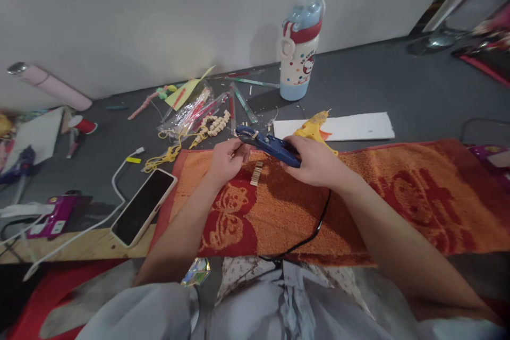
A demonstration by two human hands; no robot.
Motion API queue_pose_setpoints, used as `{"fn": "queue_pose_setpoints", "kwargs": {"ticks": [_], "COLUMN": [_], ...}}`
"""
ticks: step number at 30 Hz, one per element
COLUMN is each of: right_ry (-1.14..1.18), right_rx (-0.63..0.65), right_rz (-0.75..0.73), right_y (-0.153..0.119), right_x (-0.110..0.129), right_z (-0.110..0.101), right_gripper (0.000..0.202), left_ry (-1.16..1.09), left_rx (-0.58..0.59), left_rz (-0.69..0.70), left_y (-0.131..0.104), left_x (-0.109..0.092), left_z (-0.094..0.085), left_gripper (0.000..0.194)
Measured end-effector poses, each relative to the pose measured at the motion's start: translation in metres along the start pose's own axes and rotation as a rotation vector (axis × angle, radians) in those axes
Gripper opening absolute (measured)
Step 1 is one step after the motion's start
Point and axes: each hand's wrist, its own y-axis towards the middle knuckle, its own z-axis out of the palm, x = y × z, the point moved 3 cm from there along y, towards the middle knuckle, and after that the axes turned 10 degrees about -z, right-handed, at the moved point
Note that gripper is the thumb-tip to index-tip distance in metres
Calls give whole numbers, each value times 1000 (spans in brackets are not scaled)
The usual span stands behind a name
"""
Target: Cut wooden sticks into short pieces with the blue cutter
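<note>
My right hand [313, 160] is wrapped round the rear end of a dark blue tool [271, 144] with a black cord, held above the orange towel [295, 212]. My left hand [229, 158] is at the tool's front end with its fingers curled together; what they pinch, if anything, is too small to name. Between the hands, a short row of small wooden pieces [256, 173] lies on the towel. Just behind the tool, a yellow glue gun [313, 126] rests on a white strip [358, 126].
A tall bottle [300, 58] stands by the wall. Plastic packets [193, 109], yellow cord [163, 158] and thin sticks lie behind my left hand. At the left are a phone [144, 207], a white cable [116, 183], a red spool [84, 125] and a pink bottle [51, 85].
</note>
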Motion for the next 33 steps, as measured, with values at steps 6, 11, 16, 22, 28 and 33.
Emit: {"fn": "queue_pose_setpoints", "kwargs": {"ticks": [6, 11, 16, 22, 28, 33], "right_ry": [-27, -59, -98, -130, -104, -101], "right_rx": [-15, -53, -41, -59, -47, 1], "right_rz": [17, 41, 62, 101, 92, 81], "right_y": [-1, -2, -3, -5, -2, -1], "right_x": [2, 4, 5, 8, 4, 5], "right_z": [0, 0, 1, 1, 5, 8], "right_gripper": [23, 24, 28, 30, 30, 28], "left_ry": [-21, -7, 56, 128, 191, 291], "left_rx": [-20, -57, -56, -63, -103, -143], "left_rz": [5, -14, -5, 16, 6, -18], "left_y": [0, 0, 1, 1, 1, -1], "left_x": [3, 8, 10, 10, 15, 18], "left_z": [1, 2, 1, 0, 4, 6], "left_gripper": [26, 23, 22, 23, 19, 19]}}
